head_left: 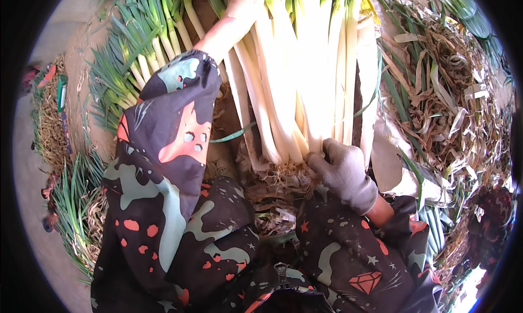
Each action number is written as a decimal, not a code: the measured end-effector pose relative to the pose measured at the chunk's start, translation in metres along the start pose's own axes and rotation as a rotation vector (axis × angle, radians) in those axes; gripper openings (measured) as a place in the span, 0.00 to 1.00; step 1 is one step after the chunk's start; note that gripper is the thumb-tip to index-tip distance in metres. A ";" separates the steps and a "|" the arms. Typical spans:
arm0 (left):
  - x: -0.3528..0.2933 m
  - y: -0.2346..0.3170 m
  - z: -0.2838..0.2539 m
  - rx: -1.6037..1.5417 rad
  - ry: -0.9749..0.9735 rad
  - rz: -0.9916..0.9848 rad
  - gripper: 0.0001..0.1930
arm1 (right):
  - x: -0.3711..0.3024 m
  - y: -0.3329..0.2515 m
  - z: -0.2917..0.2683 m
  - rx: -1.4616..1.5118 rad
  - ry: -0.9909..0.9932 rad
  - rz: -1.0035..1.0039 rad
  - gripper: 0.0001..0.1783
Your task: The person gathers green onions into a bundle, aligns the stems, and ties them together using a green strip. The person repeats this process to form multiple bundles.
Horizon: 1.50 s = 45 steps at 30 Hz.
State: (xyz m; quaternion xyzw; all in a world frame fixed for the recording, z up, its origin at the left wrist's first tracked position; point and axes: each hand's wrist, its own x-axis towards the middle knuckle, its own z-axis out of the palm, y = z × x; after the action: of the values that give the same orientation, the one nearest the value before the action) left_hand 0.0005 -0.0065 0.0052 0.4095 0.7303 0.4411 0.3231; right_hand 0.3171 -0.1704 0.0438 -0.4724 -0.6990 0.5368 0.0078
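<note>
Row of leeks [278, 95] at center, viewed from above: pale stems lie side by side, with green parts at the far end and fringed roots [289, 171] at the near end. The left hand [243, 7], bare, lies over the far left part of the row; its fingers are partly out of view, so whether they grip cannot be told. The right hand [343, 170], in a grey glove, rests bent fingers against the near right root end; a grip there cannot be confirmed. More leeks with green tops [147, 46] lie left; a heap of dry leaves [455, 95] lies right.
</note>
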 end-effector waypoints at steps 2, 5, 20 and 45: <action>0.005 -0.004 0.000 0.045 0.034 -0.140 0.35 | 0.013 -0.010 -0.002 0.001 0.018 -0.017 0.20; 0.008 -0.005 -0.011 0.006 -0.057 0.081 0.31 | 0.034 -0.007 0.006 -0.057 0.014 -0.025 0.19; -0.008 -0.027 0.042 0.627 0.252 0.325 0.63 | 0.037 -0.002 0.006 0.584 -0.197 0.193 0.25; -0.154 -0.064 0.027 0.427 0.121 0.370 0.45 | 0.032 -0.009 0.022 -0.337 0.438 -0.351 0.23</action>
State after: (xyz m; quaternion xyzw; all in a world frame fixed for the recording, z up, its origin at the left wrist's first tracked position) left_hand 0.0736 -0.1501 -0.0470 0.5673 0.7376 0.3525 0.0993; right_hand 0.2824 -0.1651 0.0256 -0.4435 -0.8306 0.2894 0.1723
